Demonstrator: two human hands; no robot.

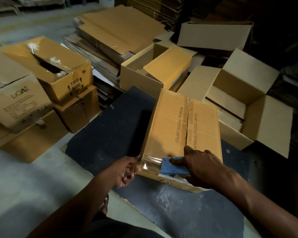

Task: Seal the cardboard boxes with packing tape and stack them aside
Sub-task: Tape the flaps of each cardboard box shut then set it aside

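Taping closed box (184,129) on dark mat (108,127), near edge toward us. Our right hand (201,164) grips blue dispenser (175,166) there; our left hand (126,170) pinches tape (149,163) at left corner. Mat bare leftward; open boxes (248,107) crowd right.

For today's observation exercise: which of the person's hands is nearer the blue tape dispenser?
Right. The right hand grips the blue tape dispenser; the left hand holds the box's near-left corner, apart from it.

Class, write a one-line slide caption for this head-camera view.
Right hand draws a blue tape dispenser across the box end while the left hand holds the corner.
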